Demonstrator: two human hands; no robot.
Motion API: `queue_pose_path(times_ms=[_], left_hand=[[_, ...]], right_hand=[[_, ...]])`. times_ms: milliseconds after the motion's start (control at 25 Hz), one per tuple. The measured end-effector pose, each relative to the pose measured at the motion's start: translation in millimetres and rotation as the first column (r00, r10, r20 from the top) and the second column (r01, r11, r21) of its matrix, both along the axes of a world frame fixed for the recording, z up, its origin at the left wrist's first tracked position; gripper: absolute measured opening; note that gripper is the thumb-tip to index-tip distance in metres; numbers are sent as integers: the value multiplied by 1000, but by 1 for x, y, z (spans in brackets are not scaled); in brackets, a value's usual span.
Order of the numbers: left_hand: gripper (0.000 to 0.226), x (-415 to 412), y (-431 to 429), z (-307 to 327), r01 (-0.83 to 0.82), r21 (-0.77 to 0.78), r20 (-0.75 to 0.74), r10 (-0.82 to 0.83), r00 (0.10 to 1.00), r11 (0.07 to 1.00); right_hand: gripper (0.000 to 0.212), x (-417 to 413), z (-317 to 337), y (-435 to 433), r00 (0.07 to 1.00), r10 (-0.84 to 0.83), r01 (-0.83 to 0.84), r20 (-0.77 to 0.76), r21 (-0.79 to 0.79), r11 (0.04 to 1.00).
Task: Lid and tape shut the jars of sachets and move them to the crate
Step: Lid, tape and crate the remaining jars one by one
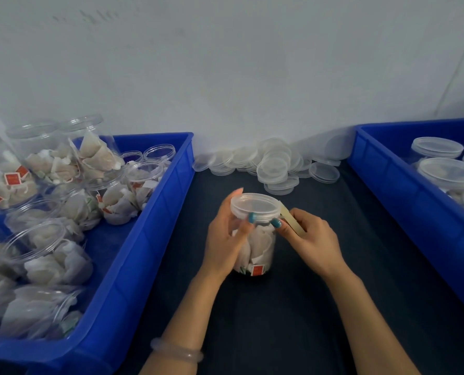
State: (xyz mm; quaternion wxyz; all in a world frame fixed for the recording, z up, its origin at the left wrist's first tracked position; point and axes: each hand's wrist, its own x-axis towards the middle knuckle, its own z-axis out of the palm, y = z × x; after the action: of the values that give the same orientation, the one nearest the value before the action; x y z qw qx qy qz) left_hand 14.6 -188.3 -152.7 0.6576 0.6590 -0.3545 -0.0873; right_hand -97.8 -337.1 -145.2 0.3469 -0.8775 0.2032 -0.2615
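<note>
Between two blue crates (pixel 155 207), the left hand (pixel 226 239) grips a lidded jar (pixel 255 250); the right hand (pixel 310 236) pinches tape (pixel 293 221).

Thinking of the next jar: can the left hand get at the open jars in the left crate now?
Likely not: the left hand grips the lidded jar; otherwise the way over the crate wall looks free.

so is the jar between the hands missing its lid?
No: a clear lid sits on the jar, which the left hand grips while the right hand holds a strip of tape at its rim.
</note>
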Motion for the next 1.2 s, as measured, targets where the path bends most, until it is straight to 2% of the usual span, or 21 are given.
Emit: queue_pose_path(times_ms=[80, 280, 440, 600, 840, 1000, 1120, 1200], left_hand=[[80, -3, -5, -1, -6, 22, -16, 6, 1000, 1000], [71, 6, -4, -1, -28, -2, -41, 28, 999, 1000], [77, 12, 4, 2, 33, -10, -97, -33, 995, 999], [86, 10, 10, 6, 159, 9, -163, -156, 974, 987], [103, 11, 15, 8, 368, 117, -215, -338, 916, 923], [119, 13, 15, 9, 317, 113, -171, -295, 940, 942], [97, 10, 13, 4, 233, 100, -130, -220, 967, 967], [89, 4, 6, 4, 174, 120, -62, -168, 984, 977]], right_hand=[[69, -3, 0, -1, 1000, 9, -11, -22, -100, 995], [47, -14, 1, -15, 996, 80, -71, 37, -192, 979], [45, -13, 0, -13, 981, -90, 147, 173, -353, 924], [53, -11, 1, -11, 960, -194, 246, 200, -280, 928], [57, -8, -1, -10, 970, -72, 109, 231, -153, 982], [54, -10, -1, -11, 960, -49, 87, 275, -127, 988], [54, -10, 0, -9, 960, -113, 160, 254, -170, 972], [58, -9, -2, -8, 975, -109, 141, 193, -158, 977]])
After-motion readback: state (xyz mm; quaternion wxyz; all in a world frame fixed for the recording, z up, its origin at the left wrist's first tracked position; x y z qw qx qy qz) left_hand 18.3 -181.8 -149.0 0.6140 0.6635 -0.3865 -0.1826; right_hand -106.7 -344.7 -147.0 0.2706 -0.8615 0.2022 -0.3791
